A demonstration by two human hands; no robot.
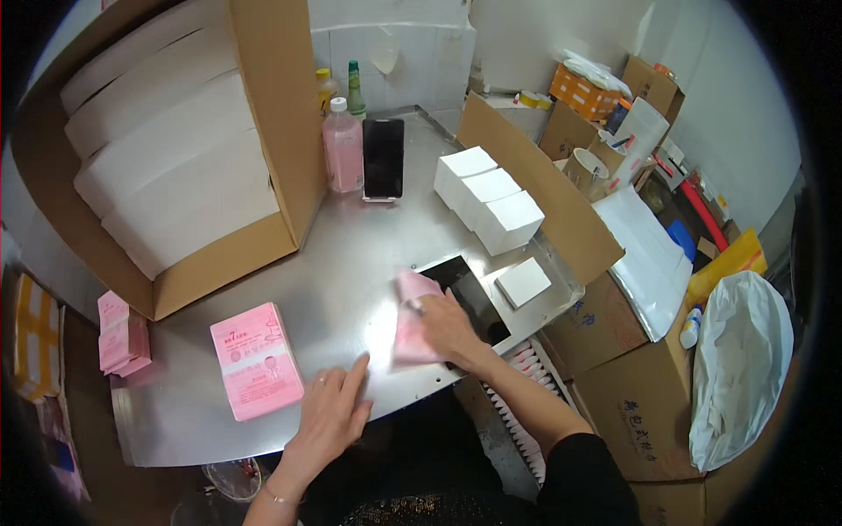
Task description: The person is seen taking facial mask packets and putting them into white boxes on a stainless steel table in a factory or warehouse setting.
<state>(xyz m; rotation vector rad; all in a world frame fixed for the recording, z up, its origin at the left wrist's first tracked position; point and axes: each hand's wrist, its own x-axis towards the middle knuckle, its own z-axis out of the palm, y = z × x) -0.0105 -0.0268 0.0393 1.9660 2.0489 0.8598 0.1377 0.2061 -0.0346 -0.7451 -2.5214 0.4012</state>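
My right hand (pixel 449 331) has its fingers closed on a pink packet (pixel 412 337), slightly smeared by motion, beside the dark rectangular opening (pixel 474 302) in the metal tabletop. My left hand (pixel 333 403) is held over the front of the table with nothing in it, index finger stretched out and the others loosely bent. To its left lies a flat stack of pink printed packets (pixel 254 373) with a white band across. Right of the opening sits a small white block of folded tissues (pixel 524 282). Several taller white tissue stacks (pixel 491 197) stand behind it.
A big cardboard box (pixel 276 131) of white stacks fills the left back. A phone on a stand (pixel 383 158) and a pink-liquid bottle (pixel 343 145) stand behind. More pink packets (pixel 123 337) lie at the left edge. Cartons (pixel 627 412) and a white bag (pixel 741 368) crowd the right.
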